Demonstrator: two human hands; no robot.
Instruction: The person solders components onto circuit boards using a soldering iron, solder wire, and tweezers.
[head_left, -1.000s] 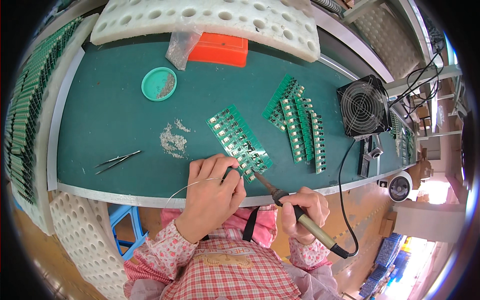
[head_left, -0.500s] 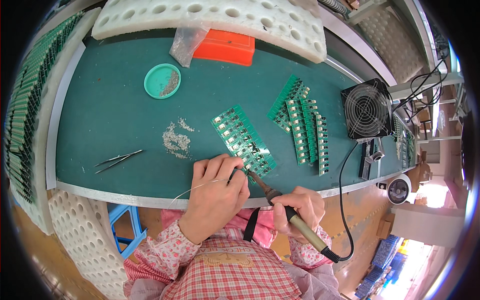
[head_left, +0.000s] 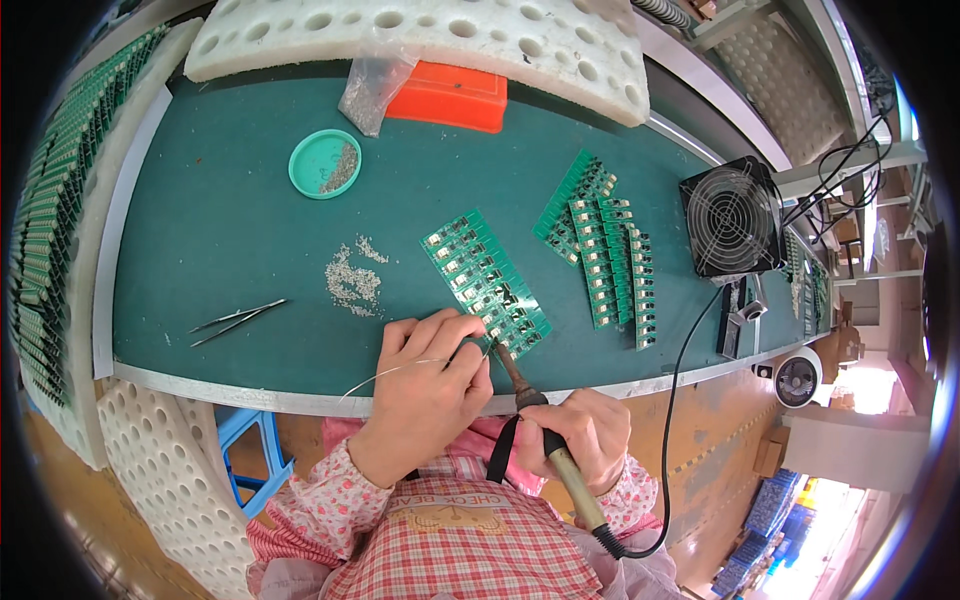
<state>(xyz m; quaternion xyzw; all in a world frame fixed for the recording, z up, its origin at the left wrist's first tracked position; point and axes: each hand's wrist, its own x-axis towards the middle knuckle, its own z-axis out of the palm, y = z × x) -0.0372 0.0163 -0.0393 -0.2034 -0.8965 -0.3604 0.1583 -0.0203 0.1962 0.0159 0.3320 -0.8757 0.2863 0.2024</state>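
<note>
A green circuit board panel [head_left: 478,262] with rows of small white and black parts lies on the green mat. My left hand [head_left: 425,390] is closed in a pinch on a thin solder wire [head_left: 388,372], its fingertips at the panel's near left corner. The wire's loose end trails back over that hand to the left. My right hand [head_left: 582,432] grips a soldering iron [head_left: 574,488] by its handle. The iron's tip meets the panel's near end, right beside my left fingertips; whether it touches the wire there is too small to tell.
Tweezers [head_left: 238,322], loose tiny parts [head_left: 350,280] and a green dish [head_left: 310,160] lie to the left. More board panels [head_left: 603,265] and a black fan [head_left: 733,220] stand right, with the iron's cord nearby. A red box [head_left: 450,97] and white foam [head_left: 420,35] are behind.
My right hand has shifted left and toward me, so the iron stands steeper and its cord hangs lower. My left hand has moved slightly left. The panel appears unmoved.
</note>
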